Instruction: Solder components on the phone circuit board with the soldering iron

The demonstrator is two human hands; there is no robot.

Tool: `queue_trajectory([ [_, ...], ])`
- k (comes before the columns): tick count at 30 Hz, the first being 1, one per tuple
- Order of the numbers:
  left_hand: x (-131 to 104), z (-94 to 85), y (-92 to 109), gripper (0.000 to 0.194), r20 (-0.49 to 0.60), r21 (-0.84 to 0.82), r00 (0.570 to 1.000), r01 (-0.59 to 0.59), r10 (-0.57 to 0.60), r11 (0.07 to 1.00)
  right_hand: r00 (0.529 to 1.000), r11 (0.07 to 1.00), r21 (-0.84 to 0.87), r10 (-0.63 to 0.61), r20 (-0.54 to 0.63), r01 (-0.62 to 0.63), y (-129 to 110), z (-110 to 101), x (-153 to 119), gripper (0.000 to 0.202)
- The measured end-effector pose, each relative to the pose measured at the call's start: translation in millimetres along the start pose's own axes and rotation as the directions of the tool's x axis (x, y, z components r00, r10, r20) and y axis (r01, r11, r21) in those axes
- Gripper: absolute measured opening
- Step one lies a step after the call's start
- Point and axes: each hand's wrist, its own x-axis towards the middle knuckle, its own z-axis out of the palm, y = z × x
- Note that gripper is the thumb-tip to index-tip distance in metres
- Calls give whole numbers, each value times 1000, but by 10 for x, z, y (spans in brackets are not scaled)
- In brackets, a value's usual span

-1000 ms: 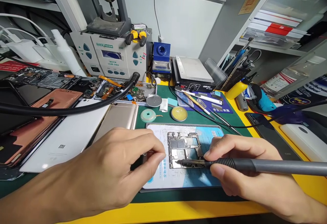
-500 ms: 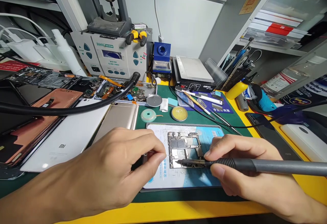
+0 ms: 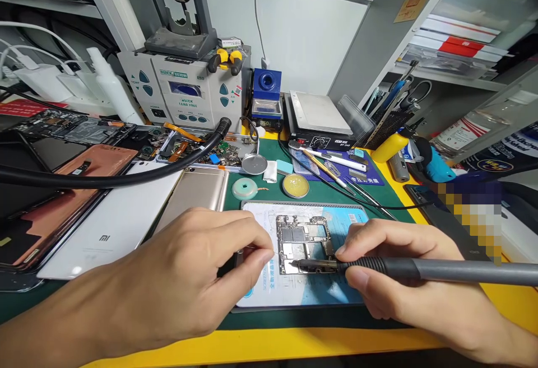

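Note:
A phone circuit board (image 3: 293,236) lies on a white and blue printed pad (image 3: 336,295) in front of me. My right hand (image 3: 403,278) grips a soldering iron (image 3: 390,267) like a pen, its dark tip over the lower left part of the board. Whether the tip touches the metal there I cannot tell. At the board's left side, my left hand (image 3: 210,267) is closed in a pinch, thumb against forefinger. Whatever it holds is mostly hidden behind the fingers.
Behind the pad stand an open tin of yellow paste (image 3: 295,186) and a round green spool (image 3: 244,188). A hot-air station (image 3: 185,88) and a hot plate (image 3: 321,113) fill the back. Phones, including a white one (image 3: 109,222), lie left. A black hose (image 3: 126,180) crosses there.

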Motion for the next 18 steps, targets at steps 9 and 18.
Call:
queue_trajectory([
  [9,12,8,8,31,1,-6,1000,-3,3,1000,1000,1000,-7,-7,1,7,-1,2,9,17],
  [18,19,-7,2,31,-1,0,1000,-6,6,1000,999,999,-15,29,-33,-30,-23,3,-14,18],
])
